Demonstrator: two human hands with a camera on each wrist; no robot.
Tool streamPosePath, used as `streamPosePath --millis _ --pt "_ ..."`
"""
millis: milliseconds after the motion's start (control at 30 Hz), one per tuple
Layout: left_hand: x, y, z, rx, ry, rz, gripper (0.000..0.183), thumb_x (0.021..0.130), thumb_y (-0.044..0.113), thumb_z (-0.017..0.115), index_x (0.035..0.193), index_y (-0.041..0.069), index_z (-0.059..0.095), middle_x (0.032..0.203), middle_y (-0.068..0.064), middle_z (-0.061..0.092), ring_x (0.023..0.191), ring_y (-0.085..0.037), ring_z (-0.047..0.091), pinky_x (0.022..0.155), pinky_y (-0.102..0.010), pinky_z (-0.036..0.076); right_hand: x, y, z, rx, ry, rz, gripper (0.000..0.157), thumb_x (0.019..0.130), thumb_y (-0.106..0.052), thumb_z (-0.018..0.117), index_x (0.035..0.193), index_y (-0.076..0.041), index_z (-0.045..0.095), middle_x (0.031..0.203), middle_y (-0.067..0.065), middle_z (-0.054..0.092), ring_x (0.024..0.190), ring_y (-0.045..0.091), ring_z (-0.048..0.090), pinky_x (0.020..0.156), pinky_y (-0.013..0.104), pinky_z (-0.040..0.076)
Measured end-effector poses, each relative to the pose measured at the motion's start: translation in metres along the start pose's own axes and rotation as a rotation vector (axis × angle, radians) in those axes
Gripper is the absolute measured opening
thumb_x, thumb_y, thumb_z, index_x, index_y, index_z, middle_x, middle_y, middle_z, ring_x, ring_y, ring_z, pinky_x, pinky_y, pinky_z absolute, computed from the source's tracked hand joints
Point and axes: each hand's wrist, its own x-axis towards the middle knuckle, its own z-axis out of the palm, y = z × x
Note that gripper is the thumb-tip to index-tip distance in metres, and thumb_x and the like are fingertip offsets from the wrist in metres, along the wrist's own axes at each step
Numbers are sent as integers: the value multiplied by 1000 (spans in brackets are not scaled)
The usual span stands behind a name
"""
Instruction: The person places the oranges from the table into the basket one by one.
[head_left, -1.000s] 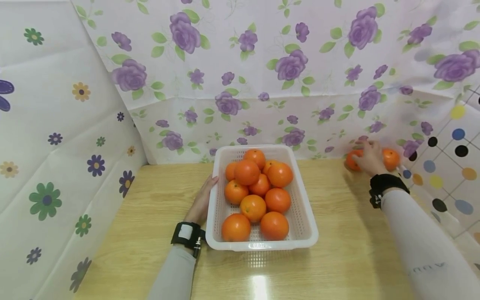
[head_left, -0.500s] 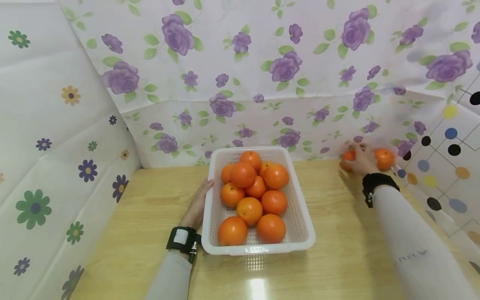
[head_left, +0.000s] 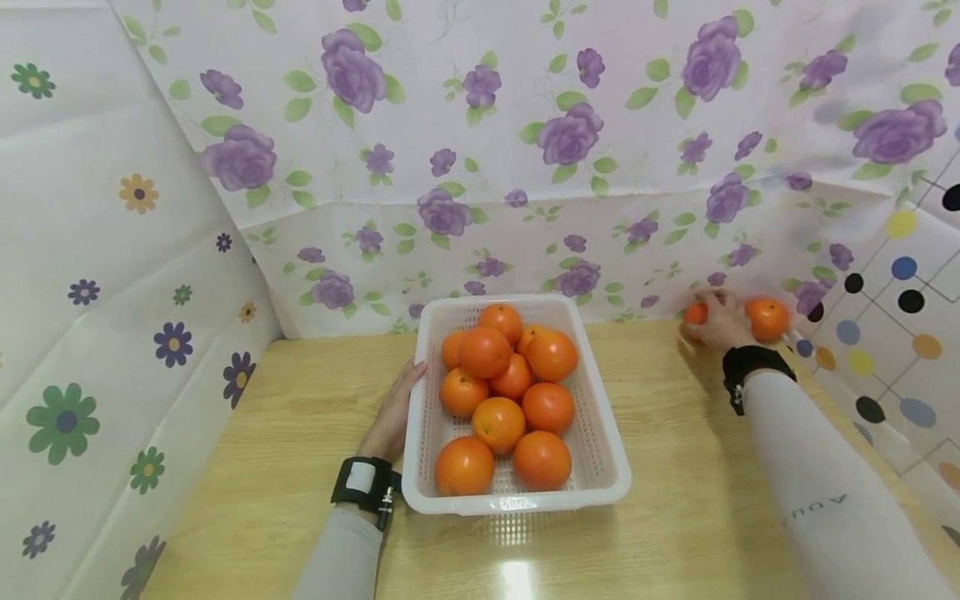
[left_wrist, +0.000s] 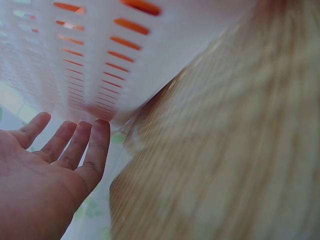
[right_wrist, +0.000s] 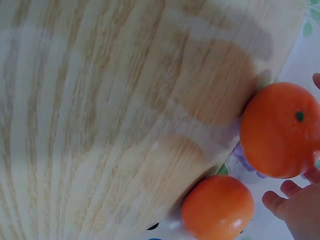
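Note:
A white perforated plastic basket [head_left: 517,502] stands mid-table, with several oranges [head_left: 498,425] piled inside. My left hand [head_left: 390,417] rests against the basket's left side; in the left wrist view its straight fingers [left_wrist: 95,160] reach to the slotted wall. At the far right, by the back wall, my right hand [head_left: 723,323] reaches over an orange [head_left: 694,314], its fingers bent around the fruit. The right wrist view shows that orange [right_wrist: 277,130] with fingertips at its edge. A second orange [head_left: 768,319] lies just right of the hand.
The wooden table [head_left: 300,433] meets a flowered sheet [head_left: 517,200] at the back. Another flowered sheet [head_left: 90,358] bounds the left side, and a dotted sheet [head_left: 885,367] bounds the right, close to the second orange.
My right hand has shifted slightly left over the orange, covering more of it. The left hand stays at the basket, and the head view has turned a little.

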Motion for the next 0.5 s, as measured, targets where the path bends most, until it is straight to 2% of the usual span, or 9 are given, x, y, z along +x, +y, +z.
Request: streamPosePath --millis 133,267,500 --pt "0 -1 0 -10 -1 1 69 107 59 44 166 34 20 164 -10 34 142 -35 42 110 -57 42 -4 0 6 -20 3 -18 71 94 -21 69 152 3 36 156 39 13 140 63 13 105 76 20" --pt "0 -2 2 -14 14 -1 70 107 57 44 167 31 18 166 -10 31 144 -36 38 114 -58 37 -3 7 12 -10 6 -20 73 94 -23 69 153 3 35 156 36 14 138 64 16 102 77 24" --pt "1 0 0 -4 14 6 70 105 60 45 166 34 20 165 -9 33 143 -35 41 112 -58 39 2 10 19 32 25 -20 69 90 -17 70 148 3 38 150 41 17 126 69 22 98 76 30"
